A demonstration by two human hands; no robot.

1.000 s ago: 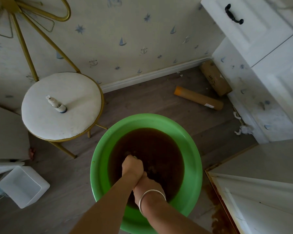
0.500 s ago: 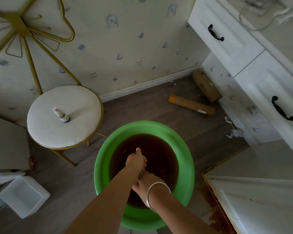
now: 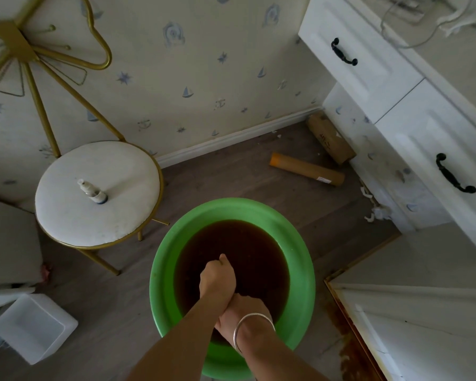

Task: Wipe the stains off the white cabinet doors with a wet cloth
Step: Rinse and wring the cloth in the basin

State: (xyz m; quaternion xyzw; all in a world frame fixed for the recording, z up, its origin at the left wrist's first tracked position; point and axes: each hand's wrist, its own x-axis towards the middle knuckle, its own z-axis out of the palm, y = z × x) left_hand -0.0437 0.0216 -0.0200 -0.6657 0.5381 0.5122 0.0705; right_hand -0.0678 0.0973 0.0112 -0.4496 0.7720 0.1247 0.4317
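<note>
A green basin [image 3: 162, 273] of dark brown water stands on the floor in front of me. Both hands are over it, curled into fists one behind the other. My left hand [image 3: 217, 279] is the farther one, with its thumb pointing away. My right hand [image 3: 241, 310], with a silver bangle on the wrist, is closer and partly under the left forearm. The cloth is almost wholly hidden inside the fists. White cabinet drawers [image 3: 368, 70] with black handles stand at the right. A white door panel [image 3: 423, 336] lies at the lower right, with a brown stain [image 3: 351, 350] along its edge.
A gold-framed chair with a round white seat [image 3: 94, 193] stands to the left, with a small bottle [image 3: 92, 191] on it. Two cardboard tubes [image 3: 307, 169] lie by the wall and cabinet. A white plastic container [image 3: 35, 328] sits at the lower left. Paper scraps [image 3: 377, 213] lie by the cabinet base.
Both fists have stayed together over the basin; the left one has turned so its thumb sticks forward. My view has shifted, so more of the cabinet drawers shows.
</note>
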